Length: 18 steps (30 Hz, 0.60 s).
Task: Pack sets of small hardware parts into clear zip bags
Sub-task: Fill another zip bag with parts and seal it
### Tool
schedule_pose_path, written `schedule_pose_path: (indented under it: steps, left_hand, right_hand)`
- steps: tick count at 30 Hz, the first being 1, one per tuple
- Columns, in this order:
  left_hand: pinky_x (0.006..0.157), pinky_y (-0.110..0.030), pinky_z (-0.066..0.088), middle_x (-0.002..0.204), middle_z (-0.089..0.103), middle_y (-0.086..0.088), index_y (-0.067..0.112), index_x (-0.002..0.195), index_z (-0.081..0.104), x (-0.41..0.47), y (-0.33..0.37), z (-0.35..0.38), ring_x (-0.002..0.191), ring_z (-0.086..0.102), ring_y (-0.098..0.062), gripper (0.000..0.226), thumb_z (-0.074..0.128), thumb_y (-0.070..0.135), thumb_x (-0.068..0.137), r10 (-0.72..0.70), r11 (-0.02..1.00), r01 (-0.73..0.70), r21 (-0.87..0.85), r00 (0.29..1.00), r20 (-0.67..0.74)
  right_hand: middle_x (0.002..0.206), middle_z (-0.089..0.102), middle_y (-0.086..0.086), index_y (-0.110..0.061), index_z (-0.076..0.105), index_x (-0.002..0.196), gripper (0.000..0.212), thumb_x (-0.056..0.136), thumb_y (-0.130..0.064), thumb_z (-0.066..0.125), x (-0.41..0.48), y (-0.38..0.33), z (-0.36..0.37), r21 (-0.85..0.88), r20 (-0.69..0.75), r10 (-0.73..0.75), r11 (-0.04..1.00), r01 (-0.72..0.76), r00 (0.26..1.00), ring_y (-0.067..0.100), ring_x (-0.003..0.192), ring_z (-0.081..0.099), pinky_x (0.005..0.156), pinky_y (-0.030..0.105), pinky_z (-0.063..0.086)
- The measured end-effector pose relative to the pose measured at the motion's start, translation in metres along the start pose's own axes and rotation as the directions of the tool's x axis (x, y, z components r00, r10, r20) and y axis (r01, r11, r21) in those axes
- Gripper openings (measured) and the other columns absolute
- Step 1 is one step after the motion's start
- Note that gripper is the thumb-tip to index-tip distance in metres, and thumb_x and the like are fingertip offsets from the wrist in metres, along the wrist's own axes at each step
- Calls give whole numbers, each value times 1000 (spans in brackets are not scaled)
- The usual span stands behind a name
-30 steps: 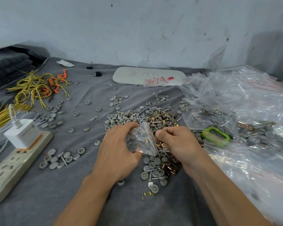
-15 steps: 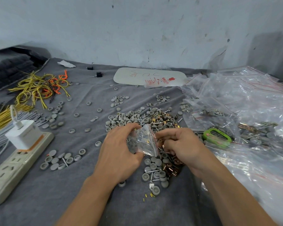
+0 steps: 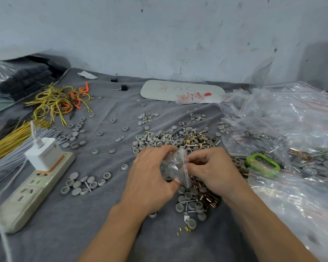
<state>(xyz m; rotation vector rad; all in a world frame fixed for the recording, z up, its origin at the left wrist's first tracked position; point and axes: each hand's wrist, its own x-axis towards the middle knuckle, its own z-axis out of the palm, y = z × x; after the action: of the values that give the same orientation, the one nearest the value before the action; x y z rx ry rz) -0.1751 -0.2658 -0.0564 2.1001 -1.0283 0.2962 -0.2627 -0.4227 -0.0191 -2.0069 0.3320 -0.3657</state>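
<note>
Clear zip bag (image 3: pixel 175 168), crumpled, red-lined (grey parts inside), sits pinched between left hand (image 3: pixel 150 178) and right hand (image 3: pixel 214 171) above the parts pile (image 3: pixel 178 140); green timer (image 3: pixel 262 164) at 3 o'clock, power strip (image 3: pixel 36 190) at 9.

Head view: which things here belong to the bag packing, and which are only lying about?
Job: small clear zip bag, held by left hand and right hand; heap of grey round caps, screws and copper clips; pile of clear zip bags.
Lying about: beige power strip; white charger cube; yellow and orange wire bundle; green digital timer.
</note>
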Motion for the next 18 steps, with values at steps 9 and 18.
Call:
schedule_pose_path:
  steps: [9,18]
  left_hand:
    - [101,-25,42,120,60,22,36,132,59,-1,7,-11,116,54,0,70,77,37,64,15,989,-15,-148,1000,-1]
    - [97,-50,49,88,68,24,42,97,69,-2,-9,-23,96,62,-2,50,54,-2,80,-518,842,404,-357,789,-331]
  right_hand:
    - [87,80,-5,-30,83,93,22,82,-12,79,7,-5,14,59,138,-61,997,53,989,11,82,76,72,27,59]
    - [82,80,-4,-28,83,78,41,85,11,70,-7,-1,-15,198,-217,143,975,-100,966,0,73,72,62,12,51]
